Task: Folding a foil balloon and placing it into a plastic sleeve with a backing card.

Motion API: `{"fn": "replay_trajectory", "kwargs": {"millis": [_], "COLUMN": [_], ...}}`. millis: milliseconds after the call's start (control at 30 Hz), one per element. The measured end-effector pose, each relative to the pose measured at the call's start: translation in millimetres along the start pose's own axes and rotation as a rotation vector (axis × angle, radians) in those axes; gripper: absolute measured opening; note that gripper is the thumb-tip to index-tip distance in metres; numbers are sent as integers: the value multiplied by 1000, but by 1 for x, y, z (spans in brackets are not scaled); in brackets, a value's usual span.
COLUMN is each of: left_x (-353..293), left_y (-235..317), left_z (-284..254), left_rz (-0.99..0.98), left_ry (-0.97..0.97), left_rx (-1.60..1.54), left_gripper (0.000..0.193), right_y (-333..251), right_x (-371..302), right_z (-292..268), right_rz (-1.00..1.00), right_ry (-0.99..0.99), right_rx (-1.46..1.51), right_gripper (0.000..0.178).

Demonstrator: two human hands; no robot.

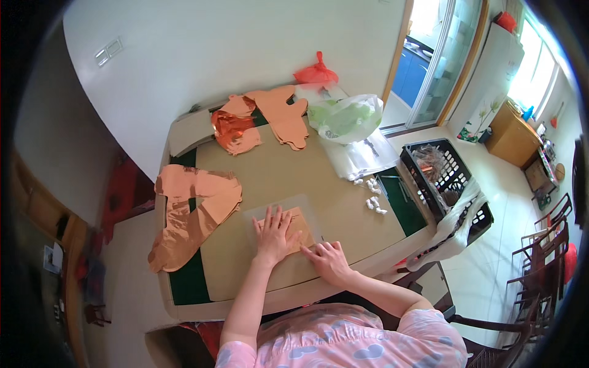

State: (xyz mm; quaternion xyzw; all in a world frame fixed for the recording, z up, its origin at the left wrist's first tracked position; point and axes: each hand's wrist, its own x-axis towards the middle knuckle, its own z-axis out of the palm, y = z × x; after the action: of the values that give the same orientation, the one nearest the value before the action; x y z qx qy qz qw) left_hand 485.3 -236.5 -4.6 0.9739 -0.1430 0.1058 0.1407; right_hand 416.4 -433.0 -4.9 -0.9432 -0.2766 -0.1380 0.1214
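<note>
At nine o'clock on the bench (343, 214) we see rose-gold foil pieces (190, 211). Our left hand (276, 233) lies open, flat on a foil piece in a clear sleeve (294, 222) at centre; our right hand (329, 259), fingers loosely bent, presses its five o'clock corner.

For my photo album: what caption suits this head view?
Both hands, left hand and right hand, press a clear bag holding a rose-gold piece flat on the table.

Square table (343, 214) bearing rose-gold foil shapes (190, 211), plastic bags (346, 116), white bits (373, 195), clear sleeve (279, 211)
</note>
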Motion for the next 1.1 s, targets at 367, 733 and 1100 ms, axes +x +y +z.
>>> {"fn": "replay_trajectory", "kwargs": {"millis": [367, 733, 1100], "left_x": [-1, 5, -39], "left_y": [13, 24, 11], "left_z": [17, -3, 12], "left_rz": [-66, -92, 24], "left_ry": [-33, -45, 58], "left_rx": [-16, -50, -48], "left_gripper": [73, 66, 53], "right_y": [182, 279, 102], "right_x": [-6, -44, -26], "right_z": [-20, -36, -47], "right_rz": [400, 906, 568], "right_ry": [524, 305, 281], "right_rx": [104, -137, 566], "right_gripper": [8, 18, 5]}}
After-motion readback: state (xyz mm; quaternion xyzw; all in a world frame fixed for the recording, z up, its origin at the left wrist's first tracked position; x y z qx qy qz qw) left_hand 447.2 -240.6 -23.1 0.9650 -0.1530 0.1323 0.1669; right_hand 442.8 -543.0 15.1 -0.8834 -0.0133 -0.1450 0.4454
